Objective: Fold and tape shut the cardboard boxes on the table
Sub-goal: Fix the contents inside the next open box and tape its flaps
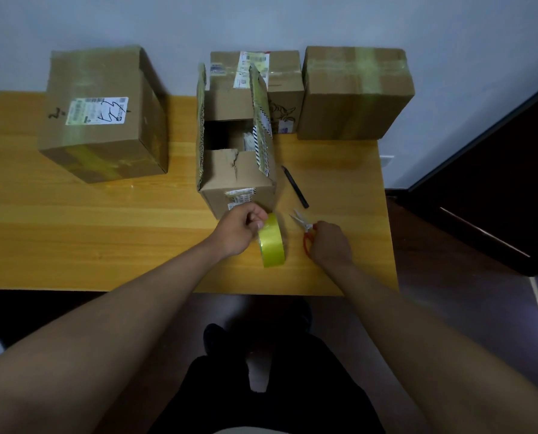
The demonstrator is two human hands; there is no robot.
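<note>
Cardboard boxes stand on a wooden bench against a pale wall. The open box sits mid-bench with its long flaps standing upright and its short flaps partly folded in, the near one torn. Left of it stands a taped box with a shipping label. Behind the open box is a labelled box, and beside that, at the far right, a box crossed with yellowish tape.

The left hand grips a roll of yellow tape, which stands on edge just in front of the open box. The right hand curls around the red handles of scissors lying on the bench, blades apart. A black pen-like tool lies beside the open box's right wall.
</note>
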